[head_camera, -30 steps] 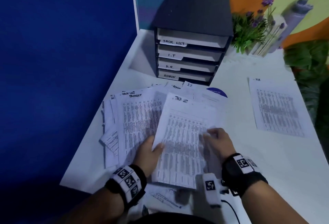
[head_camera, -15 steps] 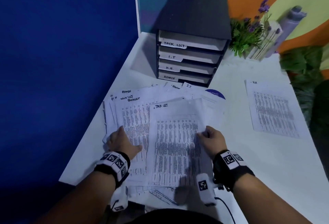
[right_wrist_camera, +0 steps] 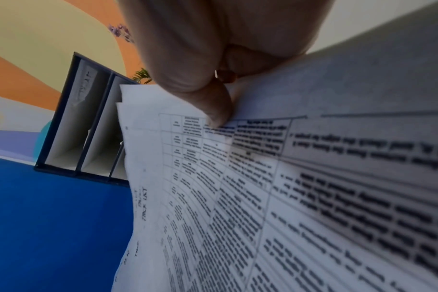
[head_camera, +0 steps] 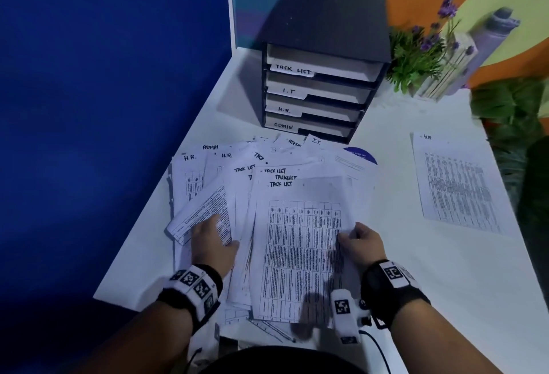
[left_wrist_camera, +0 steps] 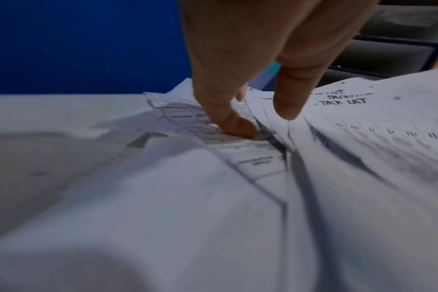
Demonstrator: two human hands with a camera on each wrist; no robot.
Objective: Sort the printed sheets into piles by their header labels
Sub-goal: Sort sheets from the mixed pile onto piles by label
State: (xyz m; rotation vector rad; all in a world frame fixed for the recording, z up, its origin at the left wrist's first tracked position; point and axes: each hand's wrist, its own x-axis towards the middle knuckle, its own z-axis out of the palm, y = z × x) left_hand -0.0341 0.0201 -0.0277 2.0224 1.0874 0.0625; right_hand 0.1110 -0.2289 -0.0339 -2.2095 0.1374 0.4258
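A fanned pile of printed sheets [head_camera: 237, 165] lies on the white table [head_camera: 445, 284], with headers H.R., ADMIN, I.T. and TASK LIST showing. On top lie three overlapping TASK LIST sheets [head_camera: 300, 243]. My right hand [head_camera: 353, 234] pinches their right edge, and its thumb [right_wrist_camera: 218, 112] lies on the printed grid. My left hand [head_camera: 215, 234] rests with straight fingers on a tilted sheet [head_camera: 202, 213] at the pile's left. One of its fingertips [left_wrist_camera: 238, 126] presses that sheet down while the thumb [left_wrist_camera: 286, 106] hovers free.
A single H.R. sheet [head_camera: 457, 186] lies apart at the right. A dark tray organizer [head_camera: 320, 55] labelled TASK LIST, I.T., H.R. and ADMIN stands at the back. Potted plants [head_camera: 416, 58] sit to its right, and a blue partition [head_camera: 104, 106] bounds the left.
The raised TASK LIST sheet came down onto the other TASK LIST sheets. My left hand let go of it and moved left onto the tilted sheet. My right hand kept its pinch.
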